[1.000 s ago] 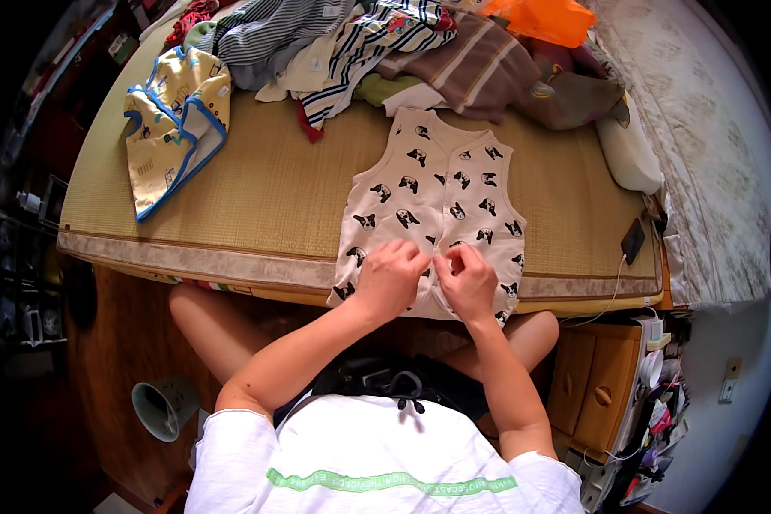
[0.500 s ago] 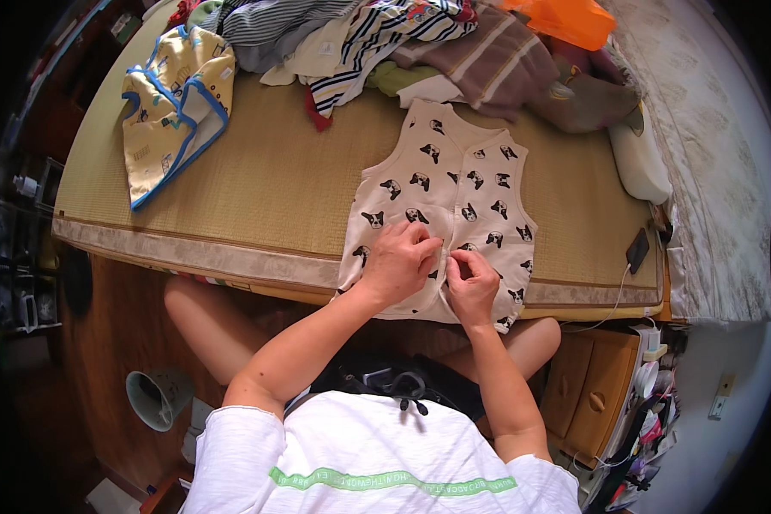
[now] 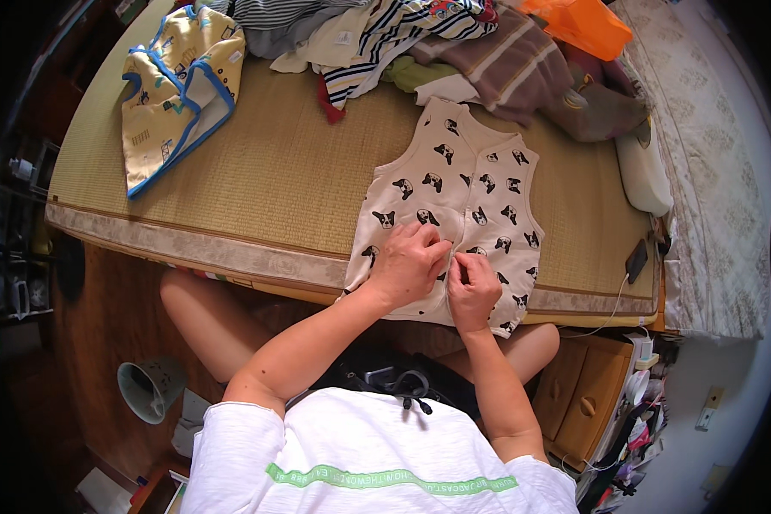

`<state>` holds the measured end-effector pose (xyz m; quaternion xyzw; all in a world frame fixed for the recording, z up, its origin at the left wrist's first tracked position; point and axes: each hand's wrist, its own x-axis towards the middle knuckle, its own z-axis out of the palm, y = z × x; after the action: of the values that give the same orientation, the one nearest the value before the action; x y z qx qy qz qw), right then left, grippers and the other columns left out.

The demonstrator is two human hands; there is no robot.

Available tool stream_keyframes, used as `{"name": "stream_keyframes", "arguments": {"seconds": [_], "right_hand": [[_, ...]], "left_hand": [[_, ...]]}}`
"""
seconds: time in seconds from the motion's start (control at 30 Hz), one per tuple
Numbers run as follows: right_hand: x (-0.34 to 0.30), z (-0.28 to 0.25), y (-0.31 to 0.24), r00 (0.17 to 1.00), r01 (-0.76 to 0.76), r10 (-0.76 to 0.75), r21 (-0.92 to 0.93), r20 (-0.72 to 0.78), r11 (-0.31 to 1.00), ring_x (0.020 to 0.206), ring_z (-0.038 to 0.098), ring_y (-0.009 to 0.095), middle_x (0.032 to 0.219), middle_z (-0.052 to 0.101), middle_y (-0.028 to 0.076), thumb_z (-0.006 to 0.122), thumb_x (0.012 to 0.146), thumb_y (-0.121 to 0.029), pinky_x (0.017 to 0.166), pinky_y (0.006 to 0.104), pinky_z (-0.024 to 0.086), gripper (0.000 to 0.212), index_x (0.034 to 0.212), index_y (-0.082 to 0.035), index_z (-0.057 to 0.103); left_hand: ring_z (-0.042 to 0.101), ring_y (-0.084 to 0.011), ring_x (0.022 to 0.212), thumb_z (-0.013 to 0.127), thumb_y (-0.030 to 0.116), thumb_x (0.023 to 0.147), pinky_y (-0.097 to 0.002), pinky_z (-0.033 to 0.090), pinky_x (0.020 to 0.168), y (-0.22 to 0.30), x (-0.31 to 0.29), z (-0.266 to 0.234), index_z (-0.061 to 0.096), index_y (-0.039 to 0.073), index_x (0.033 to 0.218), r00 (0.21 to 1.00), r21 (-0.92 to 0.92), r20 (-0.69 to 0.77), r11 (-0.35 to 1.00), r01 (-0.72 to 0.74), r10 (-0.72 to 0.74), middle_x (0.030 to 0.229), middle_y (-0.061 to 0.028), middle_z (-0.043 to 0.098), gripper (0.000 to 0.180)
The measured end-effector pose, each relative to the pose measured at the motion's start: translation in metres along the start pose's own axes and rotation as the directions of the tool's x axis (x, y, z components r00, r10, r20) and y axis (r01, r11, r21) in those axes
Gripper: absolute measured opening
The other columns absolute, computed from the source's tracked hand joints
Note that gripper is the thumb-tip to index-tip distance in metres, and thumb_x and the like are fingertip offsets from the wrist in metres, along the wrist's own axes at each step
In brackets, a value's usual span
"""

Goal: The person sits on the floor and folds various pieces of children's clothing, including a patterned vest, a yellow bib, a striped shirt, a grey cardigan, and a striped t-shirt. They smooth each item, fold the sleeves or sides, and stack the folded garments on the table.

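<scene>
Shifted slightly farther up the cream animal-print vest (image 3: 493, 193) since a second ago is the left hand (image 3: 409, 264). Woven straw matting (image 3: 291, 171) is spread beneath, with heaped clothes (image 3: 505, 64) at its far side; a wooden cabinet (image 3: 584, 385) is seen near right. By the matting's near edge, right of centre, the vest is laid flat — its front edge pinched between the right hand's (image 3: 475, 293) thumb and forefinger. Left fingers are curled against the cloth — whether clamped cannot be told.

Your left hand (image 3: 409, 267) has moved higher up the front of the dog-print sleeveless vest (image 3: 499, 199) since a second ago, while your right hand (image 3: 475, 289) sits slightly lower on it
</scene>
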<state>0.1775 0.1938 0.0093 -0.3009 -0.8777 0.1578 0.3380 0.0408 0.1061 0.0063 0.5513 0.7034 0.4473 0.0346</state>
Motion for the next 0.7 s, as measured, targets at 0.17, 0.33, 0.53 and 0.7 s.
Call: {"name": "stream_keyframes", "arguments": {"seconds": [0.17, 0.33, 0.53, 0.7], "right_hand": [[0.002, -0.007, -0.003, 0.991, 0.096, -0.085, -0.103, 0.101, 0.990, 0.076, 0.068, 0.029, 0.090, 0.069, 0.010, 0.072, 0.079, -0.003, 0.067, 0.0377, 0.055, 0.014, 0.094, -0.004, 0.071], [0.003, -0.012, -0.004, 0.960, 0.200, -0.149, -0.210, 0.236, 0.957, 0.082, 0.068, 0.027, 0.093, 0.067, 0.008, 0.071, 0.080, -0.006, 0.069, 0.0383, 0.055, 0.018, 0.097, -0.004, 0.069], [0.002, -0.010, 0.002, 0.962, 0.192, -0.147, -0.187, 0.230, 0.963, 0.079, 0.068, 0.028, 0.091, 0.067, 0.009, 0.070, 0.081, -0.006, 0.067, 0.0381, 0.055, 0.017, 0.097, -0.005, 0.069], [0.005, -0.006, 0.011, 0.969, -0.219, 0.182, 0.249, 0.166, 0.943, 0.059, 0.062, 0.022, 0.079, 0.066, 0.011, 0.068, 0.082, 0.001, 0.057, 0.0332, 0.049, 0.007, 0.089, 0.000, 0.070]], "left_hand": [[0.060, -0.0255, 0.091, 0.073, 0.014, 0.081, -0.0405, 0.045, 0.083, 0.000, -0.001, 0.000, 0.072, 0.013, 0.097, 1.000, -0.001, 0.011, 1.000, 0.000, 0.000, 0.092, -0.0036, 0.063, 0.017], [0.059, -0.0263, 0.091, 0.074, 0.013, 0.080, -0.0404, 0.046, 0.083, 0.001, -0.001, 0.000, 0.073, 0.012, 0.098, 1.000, 0.006, 0.011, 1.000, -0.002, 0.002, 0.091, -0.0040, 0.062, 0.018], [0.059, -0.0262, 0.092, 0.071, 0.013, 0.080, -0.0413, 0.045, 0.083, 0.000, -0.002, 0.002, 0.072, 0.011, 0.094, 1.000, -0.014, -0.011, 1.000, -0.009, 0.008, 0.091, -0.0044, 0.061, 0.014], [0.061, -0.0261, 0.092, 0.073, 0.012, 0.080, -0.0408, 0.047, 0.081, -0.002, -0.001, 0.003, 0.073, 0.011, 0.096, 1.000, -0.011, -0.021, 1.000, -0.019, 0.019, 0.092, -0.0043, 0.063, 0.016]]}}
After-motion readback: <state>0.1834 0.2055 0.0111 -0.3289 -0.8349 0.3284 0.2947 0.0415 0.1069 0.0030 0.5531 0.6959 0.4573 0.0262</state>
